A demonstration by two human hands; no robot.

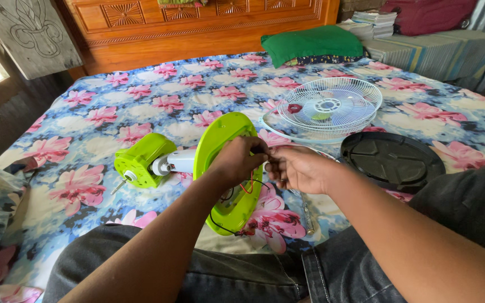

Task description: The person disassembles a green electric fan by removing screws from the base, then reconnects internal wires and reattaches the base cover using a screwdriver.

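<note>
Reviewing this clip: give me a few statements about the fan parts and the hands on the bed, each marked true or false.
1. Both hands meet at the lime green fan base. True: the left hand and right hand work at its red and black wires.
2. The white fan grille lies on the floor. False: it lies on the floral bedsheet.
3. A black round plate lies right of the hands. True.
4. The green pillow lies beside the green motor housing. False: it lies by the headboard.

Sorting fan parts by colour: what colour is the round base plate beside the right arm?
Black, clearest in the head view: round plastic base plate.
</note>
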